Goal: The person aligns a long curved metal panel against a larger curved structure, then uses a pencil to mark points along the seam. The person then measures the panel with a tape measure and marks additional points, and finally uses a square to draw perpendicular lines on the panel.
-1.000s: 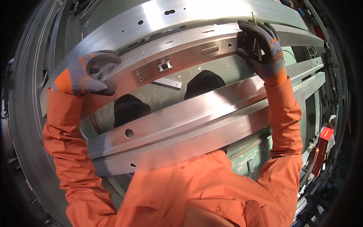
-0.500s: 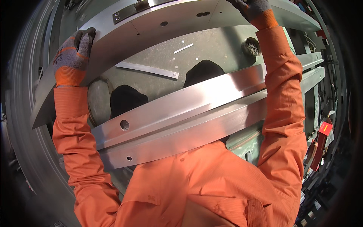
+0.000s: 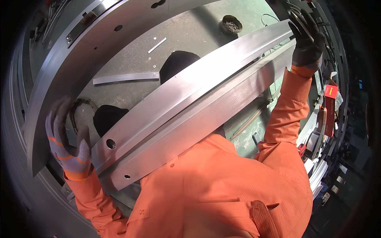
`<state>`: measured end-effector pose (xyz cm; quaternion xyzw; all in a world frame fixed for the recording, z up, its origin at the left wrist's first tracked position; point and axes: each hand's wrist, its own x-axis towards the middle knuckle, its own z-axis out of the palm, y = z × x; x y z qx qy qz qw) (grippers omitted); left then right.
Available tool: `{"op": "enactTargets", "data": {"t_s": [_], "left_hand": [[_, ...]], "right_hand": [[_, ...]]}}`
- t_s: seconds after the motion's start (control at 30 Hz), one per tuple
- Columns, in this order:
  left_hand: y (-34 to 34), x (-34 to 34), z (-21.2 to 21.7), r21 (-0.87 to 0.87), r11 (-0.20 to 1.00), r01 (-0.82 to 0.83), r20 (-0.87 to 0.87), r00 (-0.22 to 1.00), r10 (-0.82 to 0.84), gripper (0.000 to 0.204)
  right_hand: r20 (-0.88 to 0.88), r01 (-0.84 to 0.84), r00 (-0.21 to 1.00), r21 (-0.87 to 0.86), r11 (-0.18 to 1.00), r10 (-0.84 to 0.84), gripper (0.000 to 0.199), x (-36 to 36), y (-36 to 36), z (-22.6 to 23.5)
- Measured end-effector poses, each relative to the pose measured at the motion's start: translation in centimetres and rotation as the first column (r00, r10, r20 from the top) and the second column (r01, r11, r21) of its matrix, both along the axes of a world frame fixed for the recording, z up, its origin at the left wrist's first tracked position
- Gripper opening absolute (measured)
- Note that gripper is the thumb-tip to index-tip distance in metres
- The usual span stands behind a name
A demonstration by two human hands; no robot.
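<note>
Two silvery metal profiles lie side by side across my lap, slanting up to the right. The farther profile (image 3: 190,85) has a round hole near its left end; the nearer profile (image 3: 206,113) has a smaller one. My left hand (image 3: 68,144), in a grey glove with orange bands, is open beside their left ends, thumb and fingers apart, slightly blurred. At their right ends is my right hand (image 3: 307,45), its dark-palmed glove open with fingers stretched out. Whether it touches the metal is hard to tell. A wide metal beam (image 3: 85,47) with several holes lies beyond my left hand.
On the floor are a narrow metal strip (image 3: 125,78), a smaller light strip (image 3: 157,45) and a round container of small metal pieces (image 3: 231,25). My dark shoes (image 3: 178,65) show behind the profiles. A red box (image 3: 330,101) stands among clutter at the right.
Both hands have come off the wide beam and moved down toward the ends of the two profiles. My left hand has opened. The view has swung to the right.
</note>
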<state>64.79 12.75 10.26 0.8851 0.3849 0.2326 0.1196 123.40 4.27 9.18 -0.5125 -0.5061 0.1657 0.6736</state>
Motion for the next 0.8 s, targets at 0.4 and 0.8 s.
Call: {"op": "enactTargets", "data": {"t_s": [0.4, 0.8], "left_hand": [[-7.8, -0.6, -5.6, -0.291, 0.957, -0.01, -0.252, 0.965, -0.067, 0.099], [-10.7, 2.0, -2.0, -0.228, 0.919, 0.323, -0.44, 0.808, -0.393, 0.091]], "right_hand": [[-0.786, 0.156, 0.515, -0.305, 0.939, -0.341, 0.061, -5.5, -13.8, -16.7], [-0.575, 0.299, 0.568, -0.523, 0.798, -0.589, 0.053, -8.3, -10.6, -11.8]]}}
